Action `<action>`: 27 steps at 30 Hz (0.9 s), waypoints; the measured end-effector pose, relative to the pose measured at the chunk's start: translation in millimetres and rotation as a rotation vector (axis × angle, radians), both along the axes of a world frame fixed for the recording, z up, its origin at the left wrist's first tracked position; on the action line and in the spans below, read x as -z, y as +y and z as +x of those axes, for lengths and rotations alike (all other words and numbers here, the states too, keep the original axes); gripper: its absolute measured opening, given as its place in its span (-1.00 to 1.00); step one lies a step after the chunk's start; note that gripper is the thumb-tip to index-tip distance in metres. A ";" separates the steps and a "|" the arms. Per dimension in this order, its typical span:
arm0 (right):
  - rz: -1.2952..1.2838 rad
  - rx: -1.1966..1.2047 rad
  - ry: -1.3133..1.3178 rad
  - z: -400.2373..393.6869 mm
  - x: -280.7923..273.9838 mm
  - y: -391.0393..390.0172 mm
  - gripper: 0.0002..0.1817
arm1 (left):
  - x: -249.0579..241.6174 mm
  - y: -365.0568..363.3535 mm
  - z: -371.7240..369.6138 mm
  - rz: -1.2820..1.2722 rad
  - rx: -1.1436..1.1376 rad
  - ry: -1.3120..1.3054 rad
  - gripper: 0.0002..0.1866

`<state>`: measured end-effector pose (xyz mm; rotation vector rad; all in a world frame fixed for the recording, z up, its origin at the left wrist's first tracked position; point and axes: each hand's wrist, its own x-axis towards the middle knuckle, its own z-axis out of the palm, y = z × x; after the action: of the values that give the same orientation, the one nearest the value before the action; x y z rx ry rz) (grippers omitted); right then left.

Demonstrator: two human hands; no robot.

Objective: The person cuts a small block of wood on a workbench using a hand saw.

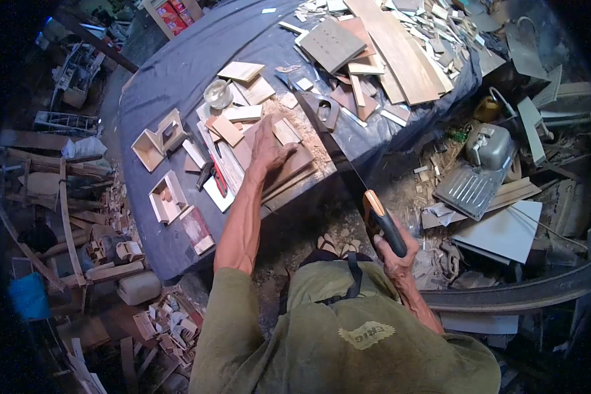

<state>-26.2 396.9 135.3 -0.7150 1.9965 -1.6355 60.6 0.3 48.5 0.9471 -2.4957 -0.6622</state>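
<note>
My right hand point(398, 253) is wrapped round the black and orange handle of a hand saw point(385, 225), whose dark blade runs up and left past the table's edge. On the near edge of the table my left hand point(269, 148) presses down on brown boards point(295, 161), with a small pale wood block point(286, 131) beside its fingers. The thumb is spread away from the other fingers. Sawdust point(320, 148) lies around the boards, next to the blade.
Open wooden boxes point(169, 197), a red-handled tool point(218, 178) and a glass jar point(218, 94) stand left on the dark cloth point(171, 85). Long planks point(400, 52) and offcuts lie at the back right. A metal tank point(491, 150) and scrap lie right of the table.
</note>
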 end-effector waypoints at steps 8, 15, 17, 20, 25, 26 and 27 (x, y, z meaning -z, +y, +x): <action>-0.049 -0.015 -0.006 -13.7 4.6 23.5 -0.37 | -20.7 3.2 -10.1 0.099 -0.048 -0.115 0.22; -0.060 -0.015 -0.024 -22.5 7.5 41.7 -0.37 | -11.1 9.2 -18.0 -0.088 0.014 0.230 0.11; -0.054 -0.018 -0.025 -26.9 6.7 41.4 -0.37 | -3.1 2.3 -16.8 0.026 -0.041 0.272 -0.04; -0.045 -0.035 -0.010 -29.4 4.9 36.2 -0.36 | -25.9 6.3 -15.1 0.289 -0.115 0.215 -0.21; -0.054 -0.052 -0.010 -30.1 3.4 16.7 -0.36 | 1.5 -25.0 -16.1 0.301 -0.134 0.167 -0.35; -0.047 -0.048 -0.047 -29.5 1.1 12.7 -0.36 | 15.9 -36.6 -14.7 0.207 -0.119 0.093 -0.37; -0.041 -0.047 -0.087 -27.9 -1.8 8.0 -0.36 | 13.2 -38.6 -13.8 0.112 -0.107 0.016 -0.38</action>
<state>-54.1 404.9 137.2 -0.6880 1.8768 -1.6560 46.9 -38.2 35.3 1.1027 -2.3954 -0.7779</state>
